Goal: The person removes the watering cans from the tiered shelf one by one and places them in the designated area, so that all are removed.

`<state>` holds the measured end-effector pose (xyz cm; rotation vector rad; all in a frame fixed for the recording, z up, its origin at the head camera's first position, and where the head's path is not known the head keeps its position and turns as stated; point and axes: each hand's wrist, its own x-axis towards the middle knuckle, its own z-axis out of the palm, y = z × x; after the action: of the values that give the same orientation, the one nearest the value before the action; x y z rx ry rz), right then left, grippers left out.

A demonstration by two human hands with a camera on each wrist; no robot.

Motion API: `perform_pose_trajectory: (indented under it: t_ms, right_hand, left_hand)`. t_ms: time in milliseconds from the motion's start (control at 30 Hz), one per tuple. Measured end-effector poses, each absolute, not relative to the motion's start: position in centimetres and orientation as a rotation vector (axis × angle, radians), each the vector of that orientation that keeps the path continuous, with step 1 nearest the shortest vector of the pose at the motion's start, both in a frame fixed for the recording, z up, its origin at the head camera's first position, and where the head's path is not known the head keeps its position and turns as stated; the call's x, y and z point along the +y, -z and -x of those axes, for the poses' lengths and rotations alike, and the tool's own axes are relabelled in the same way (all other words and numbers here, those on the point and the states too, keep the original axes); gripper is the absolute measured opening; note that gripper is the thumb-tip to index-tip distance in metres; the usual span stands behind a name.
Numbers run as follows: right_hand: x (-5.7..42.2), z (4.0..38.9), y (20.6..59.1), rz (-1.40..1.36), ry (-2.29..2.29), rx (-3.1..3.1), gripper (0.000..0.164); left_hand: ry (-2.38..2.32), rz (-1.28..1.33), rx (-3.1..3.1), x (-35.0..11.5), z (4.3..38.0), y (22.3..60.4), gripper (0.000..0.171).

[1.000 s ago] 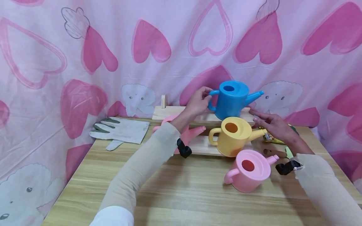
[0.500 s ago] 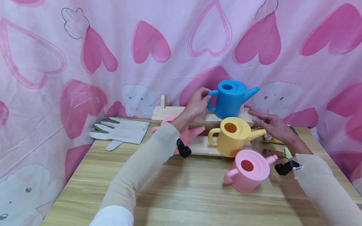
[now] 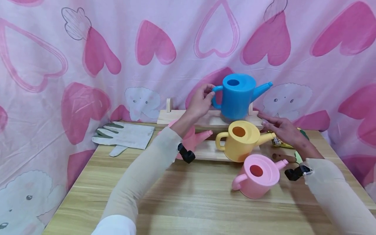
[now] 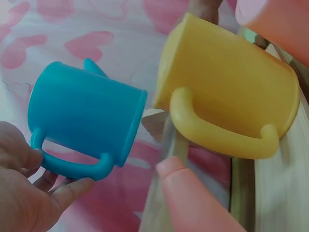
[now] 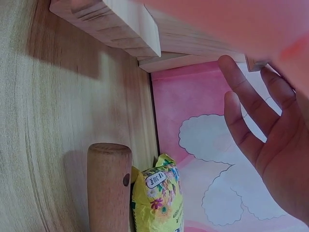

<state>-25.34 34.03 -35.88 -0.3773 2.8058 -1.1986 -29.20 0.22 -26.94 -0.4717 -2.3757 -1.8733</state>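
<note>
A blue watering can (image 3: 237, 96) hangs a little above the upper board of a two-tier wooden shelf (image 3: 211, 121), its spout to the right. My left hand (image 3: 201, 102) pinches its handle between thumb and fingers, as the left wrist view also shows. At the shelf's right end, my right hand (image 3: 282, 130) has extended fingers at the upper board; whether they press on it is unclear. A yellow watering can (image 3: 241, 142) stands on the lower tier. Partly behind my left arm is a pink watering can (image 3: 191, 140). Another pink watering can (image 3: 258, 179) stands on the table in front.
White and green gloves (image 3: 126, 135) lie at the table's back left. Right of the shelf are a yellow printed packet (image 5: 161, 198) and a wooden handle (image 5: 110, 188), its tool mostly hidden. A pink heart-patterned curtain (image 3: 158, 78) hangs behind the table (image 3: 176, 202).
The blue watering can has risen off the upper board and shifted slightly left, with my left hand still on its handle. My right hand has stayed at the shelf's end.
</note>
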Motion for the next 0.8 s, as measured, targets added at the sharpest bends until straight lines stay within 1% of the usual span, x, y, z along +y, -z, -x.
perform_pose_trajectory:
  t_ms: [233, 400, 633, 800]
  right_hand:
    - [33.8, 25.4, 36.1, 0.378, 1.217, 2.792, 0.058]
    - [33.7, 25.3, 36.2, 0.377, 1.226, 2.789, 0.058]
    - [33.6, 25.2, 36.2, 0.363, 1.241, 2.794, 0.058]
    - [33.6, 25.1, 36.2, 0.365, 1.234, 2.789, 0.058]
  left_hand:
    - [1.783, 0.482, -2.358, -1.2, 28.0, 25.7, 0.019]
    - [1.759, 0.517, -2.369, -2.5, 26.9, 25.1, 0.021]
    - [1.765, 0.569, -2.37, -4.5, 24.4, 24.7, 0.023]
    - [1.775, 0.671, -2.367, -5.8, 22.6, 24.9, 0.02]
